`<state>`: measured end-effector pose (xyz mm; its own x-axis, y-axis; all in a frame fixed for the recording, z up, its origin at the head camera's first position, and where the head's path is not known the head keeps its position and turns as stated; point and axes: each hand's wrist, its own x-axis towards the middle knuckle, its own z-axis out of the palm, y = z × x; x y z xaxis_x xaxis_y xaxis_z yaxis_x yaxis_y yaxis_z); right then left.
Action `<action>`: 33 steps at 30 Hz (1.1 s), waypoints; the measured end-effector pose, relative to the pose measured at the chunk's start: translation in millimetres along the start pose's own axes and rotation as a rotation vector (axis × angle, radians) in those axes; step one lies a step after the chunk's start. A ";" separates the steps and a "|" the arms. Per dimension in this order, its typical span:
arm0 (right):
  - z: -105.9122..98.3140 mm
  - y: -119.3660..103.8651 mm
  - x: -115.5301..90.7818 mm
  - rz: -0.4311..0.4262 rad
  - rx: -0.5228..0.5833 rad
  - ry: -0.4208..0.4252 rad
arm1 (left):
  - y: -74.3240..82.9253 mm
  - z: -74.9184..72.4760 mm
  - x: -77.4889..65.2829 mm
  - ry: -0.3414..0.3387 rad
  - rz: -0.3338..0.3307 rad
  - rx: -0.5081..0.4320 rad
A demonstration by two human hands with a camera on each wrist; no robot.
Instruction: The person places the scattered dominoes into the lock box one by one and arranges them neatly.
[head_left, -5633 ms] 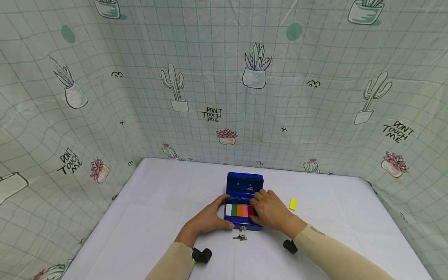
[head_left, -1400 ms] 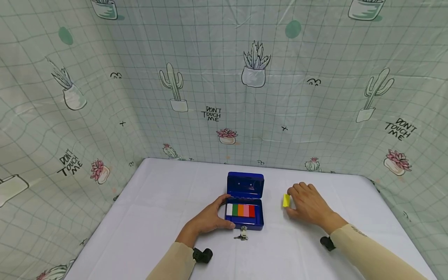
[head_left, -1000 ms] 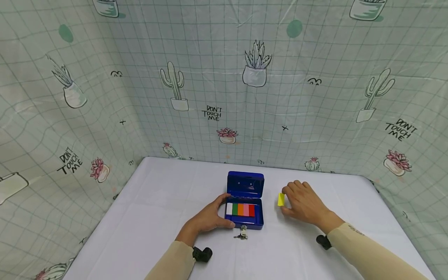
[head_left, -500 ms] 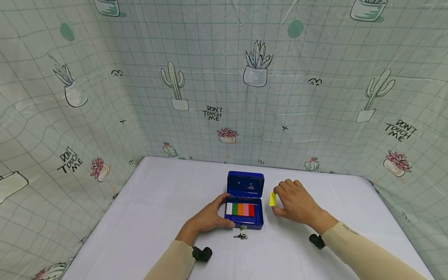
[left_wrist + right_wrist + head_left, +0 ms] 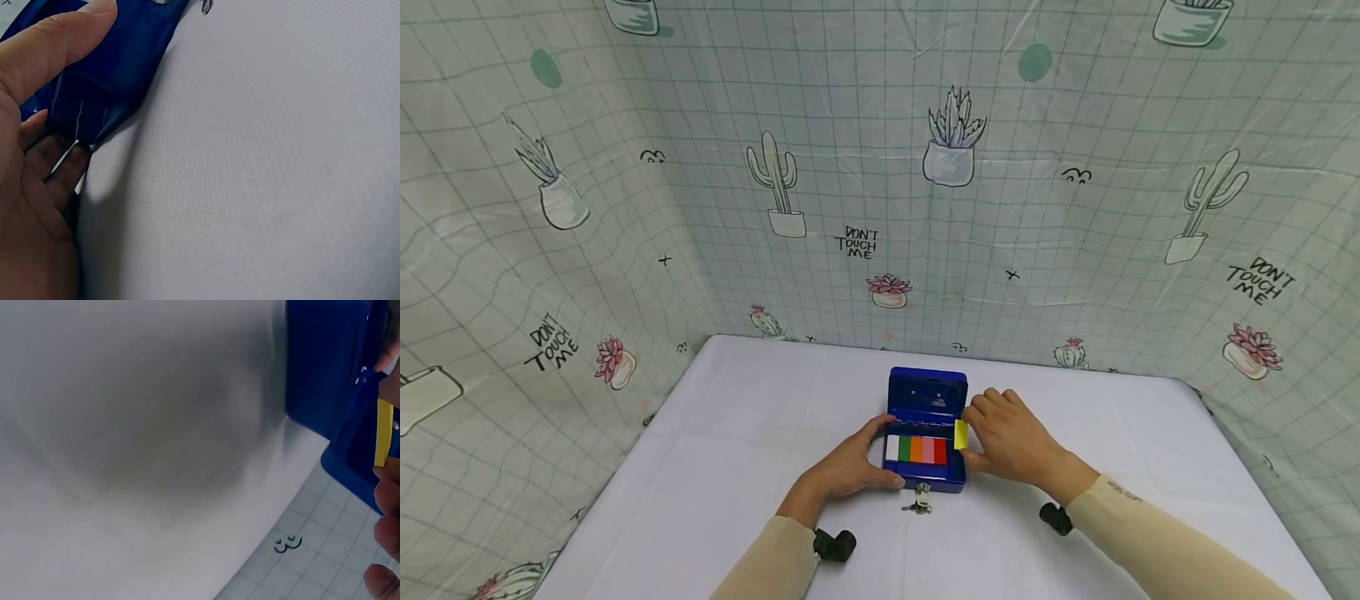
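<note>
A small blue metal cash box [image 5: 934, 477] stands on the table with its lid [image 5: 928, 390] raised. Inside it, white, green, orange, pink and red dominoes [image 5: 916, 449] lie side by side toward the left. My left hand [image 5: 844, 468] grips the box's left side, thumb on the front rim; the left wrist view shows fingers against the outer wall [image 5: 115, 69]. Between thumb and fingertips, my right hand [image 5: 1009, 437] pinches a yellow domino [image 5: 960, 434] by its ends, over the box's right edge. The domino [image 5: 384, 432] appears edge-on in the right wrist view.
A lock with keys [image 5: 917, 503] hangs at the box's front, on the white tablecloth [image 5: 760, 417]. A printed curtain [image 5: 880, 192] with cactus drawings surrounds the table at the back and sides. Black wrist cameras [image 5: 835, 546] sit on both forearms.
My right hand left the box, picked up the yellow domino from the table at the right, and carried it left to the box's right edge. The left hand stays put.
</note>
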<state>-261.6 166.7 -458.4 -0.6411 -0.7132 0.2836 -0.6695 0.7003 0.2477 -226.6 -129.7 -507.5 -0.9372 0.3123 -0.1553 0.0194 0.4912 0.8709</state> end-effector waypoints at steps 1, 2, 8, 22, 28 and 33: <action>0.3 -1.6 1.3 -0.004 -0.001 -0.008 | 0.1 0.1 -0.1 0.001 -0.001 0.001; 0.5 -3.3 2.6 -0.008 -0.003 -0.017 | 0.2 0.2 -0.1 0.001 0.000 0.000; 3.1 -12.1 9.8 -0.020 -0.022 -0.060 | -0.1 -0.1 -0.5 -0.001 0.000 -0.003; 2.6 -25.4 20.1 0.021 -0.037 -0.190 | -0.2 0.2 0.8 -0.003 -0.004 0.006; 1.5 -28.3 21.7 0.039 -0.024 -0.226 | -1.0 0.1 1.2 -0.001 -0.008 0.009; 4.2 -30.4 22.2 0.050 -0.026 -0.225 | -1.8 0.4 1.9 0.001 -0.009 0.010</action>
<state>-257.0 129.4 -463.5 -0.7428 -0.6643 0.0832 -0.6266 0.7336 0.2629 -228.3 -129.7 -509.6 -0.9378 0.3067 -0.1626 0.0144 0.5025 0.8645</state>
